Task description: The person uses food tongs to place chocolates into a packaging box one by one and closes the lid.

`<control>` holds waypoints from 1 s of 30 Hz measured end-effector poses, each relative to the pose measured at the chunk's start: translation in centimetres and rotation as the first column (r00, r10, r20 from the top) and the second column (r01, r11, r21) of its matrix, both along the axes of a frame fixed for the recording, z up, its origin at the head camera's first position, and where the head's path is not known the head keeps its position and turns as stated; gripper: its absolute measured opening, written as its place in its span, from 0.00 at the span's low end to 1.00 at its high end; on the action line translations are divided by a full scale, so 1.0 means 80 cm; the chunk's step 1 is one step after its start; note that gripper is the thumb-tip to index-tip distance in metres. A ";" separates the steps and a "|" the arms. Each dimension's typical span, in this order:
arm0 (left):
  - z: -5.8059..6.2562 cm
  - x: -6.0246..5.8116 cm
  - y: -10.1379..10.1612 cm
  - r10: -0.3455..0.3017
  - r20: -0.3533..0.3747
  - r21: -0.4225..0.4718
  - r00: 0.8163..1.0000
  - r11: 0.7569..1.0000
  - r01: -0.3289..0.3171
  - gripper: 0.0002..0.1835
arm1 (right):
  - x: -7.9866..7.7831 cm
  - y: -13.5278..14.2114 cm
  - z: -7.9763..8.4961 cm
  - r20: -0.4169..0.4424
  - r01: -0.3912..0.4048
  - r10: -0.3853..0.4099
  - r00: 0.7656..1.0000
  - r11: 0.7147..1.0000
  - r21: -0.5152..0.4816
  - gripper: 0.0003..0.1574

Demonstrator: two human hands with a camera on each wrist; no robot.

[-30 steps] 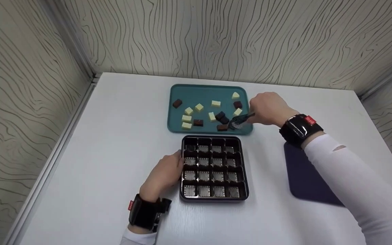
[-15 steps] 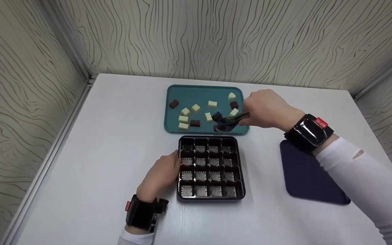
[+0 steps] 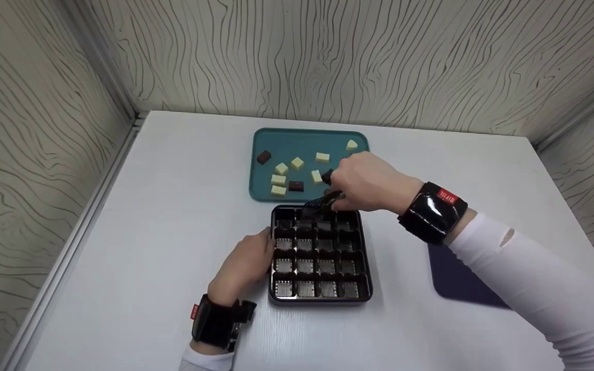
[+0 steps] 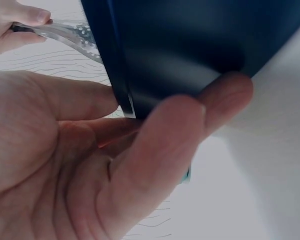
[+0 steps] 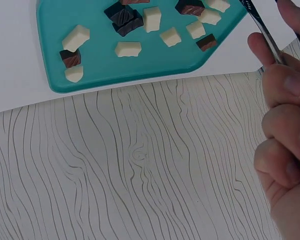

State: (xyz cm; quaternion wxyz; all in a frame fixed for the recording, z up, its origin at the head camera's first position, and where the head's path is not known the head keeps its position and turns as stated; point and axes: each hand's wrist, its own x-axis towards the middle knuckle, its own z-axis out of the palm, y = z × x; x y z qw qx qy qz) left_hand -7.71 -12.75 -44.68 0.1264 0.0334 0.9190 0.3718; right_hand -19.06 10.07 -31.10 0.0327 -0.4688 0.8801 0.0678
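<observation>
My left hand [image 3: 244,263] touches the left side of a dark, divided chocolate box [image 3: 323,303], fingers against its wall. In the left wrist view the fingertips [image 4: 230,95] lie along the box's smooth side. My right hand [image 3: 372,180] grips a pair of tongs [image 3: 324,200], whose perforated end is over the box's back row. Whether a chocolate is between the tongs' ends cannot be made out. A dark piece [image 3: 284,223] appears in the back left compartment. Behind the box, a teal tray [image 3: 286,140] holds white chocolates [image 3: 322,157] and brown and black ones.
A dark blue lid-like panel [image 3: 462,278] lies on the white table [image 3: 173,206] at the right, partly under the right forearm. Patterned walls [image 3: 328,62] stand behind and at both sides. The right hand blocks the tray's front right corner in the head view.
My right hand has brought the tongs from the tray's front right part, leftward and toward me, over the box's back row. The left hand stays at the box's side.
</observation>
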 end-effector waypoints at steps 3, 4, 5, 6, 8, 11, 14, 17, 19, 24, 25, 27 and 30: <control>0.001 -0.001 0.002 0.001 0.006 -0.001 1.000 1.000 -0.001 0.26 | -0.001 -0.006 -0.001 0.013 0.005 -0.005 1.000 1.000 0.019 0.38; 0.001 -0.001 0.002 0.000 0.006 0.000 1.000 1.000 0.000 0.26 | -0.002 -0.008 -0.002 0.015 0.005 -0.005 1.000 1.000 0.025 0.39; 0.001 -0.001 0.003 0.000 0.007 0.003 1.000 1.000 0.000 0.27 | -0.002 -0.010 -0.002 0.020 0.005 -0.005 1.000 0.999 0.033 0.40; 0.001 -0.001 0.003 0.000 0.008 0.006 1.000 1.000 0.000 0.27 | -0.002 -0.012 -0.002 0.026 0.005 -0.006 1.000 0.999 0.044 0.41; 0.001 -0.001 0.004 0.000 0.009 0.010 1.000 1.000 0.000 0.27 | -0.003 -0.016 -0.002 0.035 0.012 -0.014 0.999 0.997 0.070 0.43; 0.001 0.000 0.003 0.003 0.012 0.015 1.000 1.000 -0.003 0.26 | -0.003 -0.023 -0.002 0.042 0.019 -0.023 0.999 0.994 0.106 0.44; 0.001 0.001 0.002 0.006 0.010 0.012 1.000 1.000 -0.006 0.26 | -0.003 -0.030 -0.003 0.035 0.014 -0.019 0.999 0.990 0.139 0.43; 0.000 0.002 0.001 0.006 0.009 0.014 1.000 1.000 -0.006 0.24 | -0.003 -0.037 -0.005 0.021 0.002 -0.005 1.000 0.986 0.169 0.43; 0.000 0.001 0.001 0.003 0.009 0.014 1.000 1.000 -0.003 0.24 | -0.004 -0.041 -0.007 0.018 0.002 -0.005 1.000 0.982 0.186 0.42; 0.000 0.001 0.001 0.002 0.009 0.008 1.000 1.000 -0.002 0.25 | -0.005 -0.049 -0.011 0.016 -0.003 -0.001 1.000 0.974 0.224 0.42; 0.000 0.001 0.001 0.003 0.009 0.009 1.000 1.000 -0.003 0.26 | -0.005 -0.051 -0.012 0.011 -0.008 0.005 1.000 0.973 0.232 0.42; 0.000 0.000 0.001 0.002 0.002 0.010 1.000 1.000 -0.003 0.25 | -0.005 -0.055 -0.013 -0.005 -0.020 0.022 1.000 0.969 0.248 0.41; -0.001 0.001 0.001 0.005 0.000 0.011 1.000 1.000 -0.005 0.25 | -0.003 -0.061 -0.016 -0.030 -0.044 0.054 0.998 0.963 0.266 0.38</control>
